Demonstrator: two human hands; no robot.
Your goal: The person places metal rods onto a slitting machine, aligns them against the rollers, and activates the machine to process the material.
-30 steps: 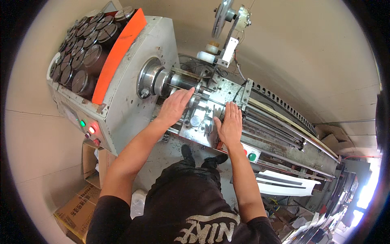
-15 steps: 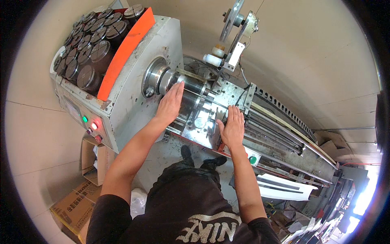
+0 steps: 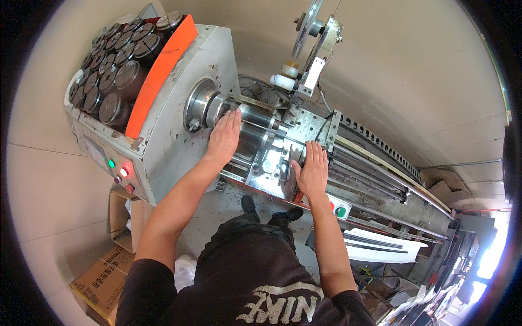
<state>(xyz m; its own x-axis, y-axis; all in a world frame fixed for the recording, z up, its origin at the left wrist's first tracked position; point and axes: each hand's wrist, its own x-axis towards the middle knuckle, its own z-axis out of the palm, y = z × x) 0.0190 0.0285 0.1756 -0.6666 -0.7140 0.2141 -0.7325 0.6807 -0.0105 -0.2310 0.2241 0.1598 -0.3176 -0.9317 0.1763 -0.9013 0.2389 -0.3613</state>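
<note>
My left hand point(image 3: 223, 137) lies flat with its fingers stretched out, beside a round steel chuck point(image 3: 201, 105) and over the near end of a dark shiny cylinder point(image 3: 256, 115). Farther right, my right hand point(image 3: 311, 171) is also flat, thumb apart, over the edge of a metal carriage plate point(image 3: 277, 176). A thin straight rod point(image 3: 278, 133) runs slantwise between the fingertips of both hands. The palms hide its ends, so I cannot tell how firmly they press on it. Neither hand is wrapped round anything.
The grey machine housing point(image 3: 176, 103) carries an orange guard point(image 3: 163, 76), several dark capped cylinders point(image 3: 128, 76) and a lit red button point(image 3: 124, 172). An arm with white rollers point(image 3: 283, 82) rises behind the carriage. Long rails point(image 3: 391, 187) extend right. Cardboard boxes point(image 3: 103, 277) stand lower left.
The view has shifted slightly, so the machine housing sits a little farther left. Both hands keep nearly the same place over the rod, with fingers still stretched.
</note>
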